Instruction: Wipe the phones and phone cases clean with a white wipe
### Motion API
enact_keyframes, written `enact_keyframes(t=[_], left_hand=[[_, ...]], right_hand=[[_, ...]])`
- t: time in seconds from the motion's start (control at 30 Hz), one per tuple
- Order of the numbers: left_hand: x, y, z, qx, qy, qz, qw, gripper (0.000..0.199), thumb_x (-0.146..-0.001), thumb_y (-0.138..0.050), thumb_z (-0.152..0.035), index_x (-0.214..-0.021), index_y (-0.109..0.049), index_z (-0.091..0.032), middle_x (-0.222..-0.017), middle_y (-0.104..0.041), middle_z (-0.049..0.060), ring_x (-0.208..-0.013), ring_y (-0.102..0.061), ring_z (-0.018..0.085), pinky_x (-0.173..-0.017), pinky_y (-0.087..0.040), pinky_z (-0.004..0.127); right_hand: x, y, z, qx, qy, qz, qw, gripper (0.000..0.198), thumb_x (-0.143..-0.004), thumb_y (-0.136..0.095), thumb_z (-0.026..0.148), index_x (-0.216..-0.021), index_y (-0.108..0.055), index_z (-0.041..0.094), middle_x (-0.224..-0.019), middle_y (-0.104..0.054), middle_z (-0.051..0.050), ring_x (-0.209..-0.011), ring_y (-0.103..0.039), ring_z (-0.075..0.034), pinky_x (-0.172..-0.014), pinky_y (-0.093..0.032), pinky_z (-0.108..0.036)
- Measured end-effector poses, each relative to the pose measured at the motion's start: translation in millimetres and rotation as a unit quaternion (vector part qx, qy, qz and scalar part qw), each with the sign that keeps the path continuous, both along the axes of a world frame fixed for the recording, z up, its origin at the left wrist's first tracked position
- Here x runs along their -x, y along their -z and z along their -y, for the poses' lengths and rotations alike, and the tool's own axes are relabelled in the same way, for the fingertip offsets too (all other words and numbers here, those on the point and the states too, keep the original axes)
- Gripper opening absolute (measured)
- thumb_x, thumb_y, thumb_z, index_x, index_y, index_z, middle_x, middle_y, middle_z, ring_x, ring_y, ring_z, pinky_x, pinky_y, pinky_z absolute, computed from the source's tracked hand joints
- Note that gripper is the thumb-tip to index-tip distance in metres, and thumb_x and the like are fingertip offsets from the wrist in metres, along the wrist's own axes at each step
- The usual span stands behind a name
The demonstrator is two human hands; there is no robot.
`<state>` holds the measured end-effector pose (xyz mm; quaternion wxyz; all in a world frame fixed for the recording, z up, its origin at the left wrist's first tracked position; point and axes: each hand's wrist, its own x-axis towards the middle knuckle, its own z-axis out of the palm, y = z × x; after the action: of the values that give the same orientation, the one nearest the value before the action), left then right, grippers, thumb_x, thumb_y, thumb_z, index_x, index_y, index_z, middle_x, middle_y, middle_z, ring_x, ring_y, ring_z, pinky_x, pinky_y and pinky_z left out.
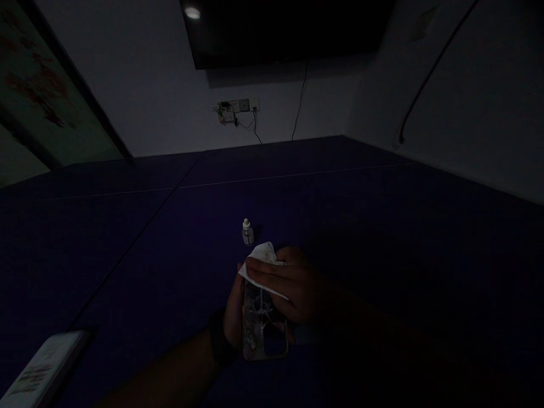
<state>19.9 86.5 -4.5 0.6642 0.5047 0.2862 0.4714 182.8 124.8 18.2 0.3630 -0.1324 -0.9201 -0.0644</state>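
Head view: phone case [252, 331], lower center of frame
Left hand [233, 310]: fingers gripping the case
Right hand [295, 286]: fingers holding white tissue [265, 251] against it
Bottle [247, 234]: upright, frame center

The room around me is very dim. Ahead, a pale wall [148, 102] bears a black screen [289, 34], a round glint of light [192, 12] near its upper left corner. Below it I see socket plates [238, 106] and a thin cord [300, 102]. A floral panel [38, 85] stands left, a dark cable [442, 54] runs down the right-hand wall [480, 113], and a seamed, deep blue surface [127, 221] meets the walls.
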Motion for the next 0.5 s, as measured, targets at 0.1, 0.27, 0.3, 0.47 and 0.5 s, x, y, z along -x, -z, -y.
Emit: enact_keyframes(t=[0.1, 0.27, 0.3, 0.47, 0.5], left_hand=[[1, 3.3, 0, 0.048, 0.010, 0.037, 0.998, 0.092, -0.084, -0.027, -0.092, -0.131, -0.062, -0.022, -0.104, -0.073, 0.011, -0.097, -0.069, 0.027, -0.084, -0.058, 0.042], [9, 15.5, 2, 0.114, 0.061, 0.105, 0.986, 0.084, -0.088, -0.031, -0.087, -0.120, -0.068, -0.018, -0.094, -0.072, 0.011, -0.092, -0.070, 0.027, -0.078, -0.059, 0.040], [10, 18.3, 2, 0.123, 0.060, 0.120, 0.983, 0.078, -0.087, -0.039, -0.085, -0.114, -0.070, -0.019, -0.088, -0.072, 0.009, -0.089, -0.070, 0.025, -0.076, -0.058, 0.037], [6, 18.9, -3, 0.105, 0.048, 0.120, 0.986, 0.078, -0.082, -0.044, -0.088, -0.108, -0.072, -0.019, -0.082, -0.070, 0.006, -0.087, -0.069, 0.022, -0.077, -0.058, 0.034], [5, 16.0, -3, 0.084, 0.053, 0.098, 0.990, 0.085, -0.083, -0.036, -0.090, -0.112, -0.071, -0.018, -0.086, -0.070, 0.008, -0.092, -0.069, 0.025, -0.080, -0.058, 0.037]], right_hand=[[-10, 1, -4, 0.003, -0.052, 0.010, 0.999, 0.041, -0.093, -0.053, 0.019, -0.132, -0.066, 0.012, -0.135, -0.072, -0.012, -0.107, -0.067, -0.026, -0.085, -0.047, -0.042], [-8, 0, -6, 0.020, 0.020, -0.002, 1.000, 0.048, -0.093, -0.052, 0.014, -0.140, -0.060, 0.010, -0.141, -0.067, -0.016, -0.112, -0.066, -0.027, -0.085, -0.046, -0.043], [-5, 0, -4, 0.020, 0.029, 0.000, 0.999, 0.051, -0.093, -0.052, 0.013, -0.143, -0.057, 0.009, -0.146, -0.063, -0.016, -0.114, -0.064, -0.027, -0.085, -0.046, -0.044], [-1, 9, 1, 0.021, -0.025, 0.009, 0.999, 0.048, -0.093, -0.055, 0.024, -0.139, -0.063, 0.020, -0.142, -0.068, -0.006, -0.105, -0.064, -0.027, -0.085, -0.048, -0.044], [-4, 10, 0, 0.017, -0.032, -0.004, 0.999, 0.044, -0.093, -0.055, 0.026, -0.135, -0.066, 0.021, -0.137, -0.072, -0.004, -0.104, -0.064, -0.027, -0.084, -0.048, -0.044]])
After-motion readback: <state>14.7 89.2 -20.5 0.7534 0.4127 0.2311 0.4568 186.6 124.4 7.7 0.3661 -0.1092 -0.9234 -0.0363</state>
